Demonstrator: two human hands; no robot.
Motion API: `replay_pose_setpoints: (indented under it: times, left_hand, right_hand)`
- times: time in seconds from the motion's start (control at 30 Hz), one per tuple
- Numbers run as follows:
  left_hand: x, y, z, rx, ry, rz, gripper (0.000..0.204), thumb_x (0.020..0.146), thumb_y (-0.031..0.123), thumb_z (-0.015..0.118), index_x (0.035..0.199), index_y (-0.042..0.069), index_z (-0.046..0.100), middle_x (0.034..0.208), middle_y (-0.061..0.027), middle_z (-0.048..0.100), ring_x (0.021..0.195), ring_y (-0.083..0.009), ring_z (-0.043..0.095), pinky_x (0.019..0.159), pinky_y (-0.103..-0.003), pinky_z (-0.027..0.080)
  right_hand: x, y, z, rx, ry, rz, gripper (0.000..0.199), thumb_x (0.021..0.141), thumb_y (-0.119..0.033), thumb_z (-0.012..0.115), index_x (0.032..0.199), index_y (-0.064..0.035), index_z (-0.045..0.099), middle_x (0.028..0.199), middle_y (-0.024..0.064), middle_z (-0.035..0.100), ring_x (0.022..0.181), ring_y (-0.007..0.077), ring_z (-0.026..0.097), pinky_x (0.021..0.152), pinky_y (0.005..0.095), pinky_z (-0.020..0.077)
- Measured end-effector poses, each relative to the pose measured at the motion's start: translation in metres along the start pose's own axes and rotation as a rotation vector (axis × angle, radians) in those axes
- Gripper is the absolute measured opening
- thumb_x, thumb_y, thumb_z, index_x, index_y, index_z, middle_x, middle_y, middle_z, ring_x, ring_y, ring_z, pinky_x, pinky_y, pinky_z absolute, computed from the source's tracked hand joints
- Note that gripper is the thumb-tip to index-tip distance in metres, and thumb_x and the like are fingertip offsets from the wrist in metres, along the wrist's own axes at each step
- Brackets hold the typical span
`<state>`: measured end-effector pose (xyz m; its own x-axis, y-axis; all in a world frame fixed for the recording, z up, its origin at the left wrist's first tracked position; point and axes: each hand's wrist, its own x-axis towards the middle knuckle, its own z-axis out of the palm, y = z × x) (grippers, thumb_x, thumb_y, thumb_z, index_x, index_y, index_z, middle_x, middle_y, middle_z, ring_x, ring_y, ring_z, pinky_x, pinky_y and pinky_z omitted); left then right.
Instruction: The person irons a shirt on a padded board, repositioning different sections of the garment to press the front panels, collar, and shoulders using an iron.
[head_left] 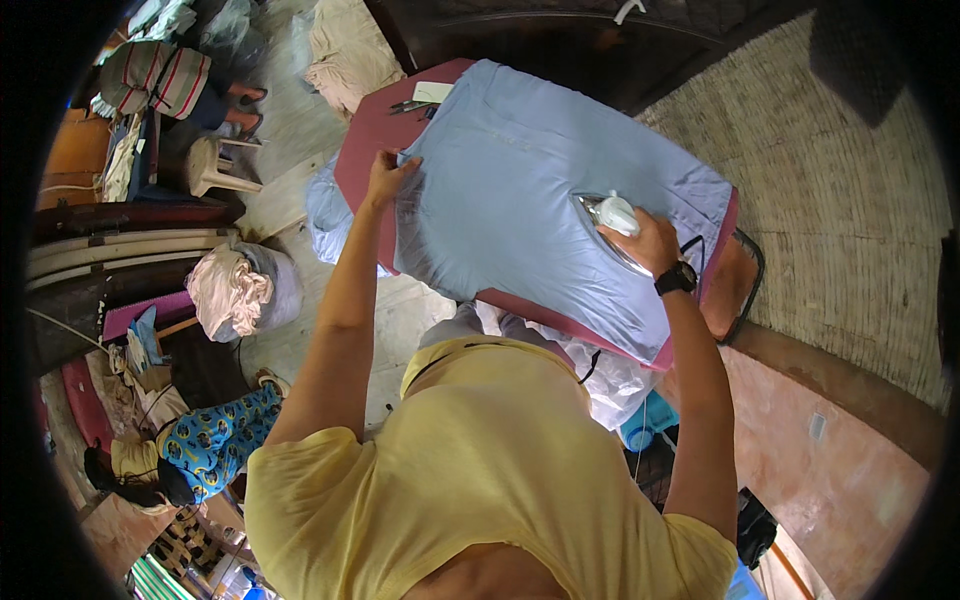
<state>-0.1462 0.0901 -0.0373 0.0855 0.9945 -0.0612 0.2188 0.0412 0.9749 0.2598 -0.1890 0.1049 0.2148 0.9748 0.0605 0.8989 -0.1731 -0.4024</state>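
Observation:
A light blue cloth, seemingly a garment, lies spread over a maroon ironing board. My right hand is closed round the handle of a white and silver iron, which rests on the cloth's right part. Part of the iron is hidden under my hand. At the cloth's left edge, my left hand pinches the fabric between thumb and fingers. Wrinkles run through the cloth near its left and lower right edges. A pale flat box and a small dark tool lie at the board's far left end.
Below the board is a clear plastic bag. To the left stand a bundle of pale pink cloth and a beige plastic stool. Two other people, one in blue patterned clothing, are at the left. A black metal frame edges the board's right end.

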Motion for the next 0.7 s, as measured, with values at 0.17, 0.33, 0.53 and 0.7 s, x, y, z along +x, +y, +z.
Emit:
replay_pose_setpoints:
  times: [0.17, 0.33, 0.53, 0.7]
  left_hand:
    - [0.021, -0.014, -0.028, 0.000, -0.181, 0.007, 0.026, 0.077, 0.009, 0.083, 0.080, 0.005, 0.058, 0.073, 0.0028, 0.061, 0.069, -0.0090, 0.054, 0.064, -0.027, 0.046]
    - [0.009, -0.015, -0.023, 0.310, 0.013, 0.099, 0.034, 0.069, 0.010, 0.086, 0.079, 0.005, 0.054, 0.075, -0.0101, 0.065, 0.068, -0.0215, 0.060, 0.067, -0.035, 0.048]
    - [-0.001, 0.029, -0.022, 0.545, -0.151, 0.468, 0.031, 0.072, -0.003, 0.069, 0.099, 0.007, 0.059, 0.103, -0.0158, 0.061, 0.104, -0.0377, 0.058, 0.085, -0.046, 0.047]
    - [0.018, 0.034, -0.037, 0.512, -0.365, 0.389, 0.029, 0.073, 0.002, 0.074, 0.097, 0.005, 0.058, 0.098, -0.0164, 0.062, 0.099, -0.0391, 0.059, 0.081, -0.045, 0.048]
  right_hand:
    - [0.054, -0.063, 0.027, -0.010, -0.188, -0.051, 0.067, 0.076, -0.066, 0.071, 0.096, -0.0013, 0.069, 0.085, 0.0225, 0.071, 0.079, 0.0413, 0.069, 0.068, 0.0493, 0.0553]
    - [0.087, -0.121, 0.053, -0.028, -0.237, -0.120, 0.066, 0.080, -0.065, 0.067, 0.097, -0.0015, 0.068, 0.089, 0.0236, 0.071, 0.085, 0.0418, 0.069, 0.074, 0.0497, 0.0550]
    - [0.116, -0.186, 0.071, -0.017, -0.213, -0.073, 0.062, 0.080, -0.064, 0.067, 0.093, -0.0030, 0.068, 0.085, 0.0227, 0.071, 0.081, 0.0414, 0.069, 0.070, 0.0515, 0.0546]
    - [0.118, -0.199, 0.089, -0.029, -0.174, -0.241, 0.058, 0.079, -0.060, 0.071, 0.087, -0.0026, 0.068, 0.077, 0.0217, 0.070, 0.074, 0.0412, 0.069, 0.067, 0.0515, 0.0550]
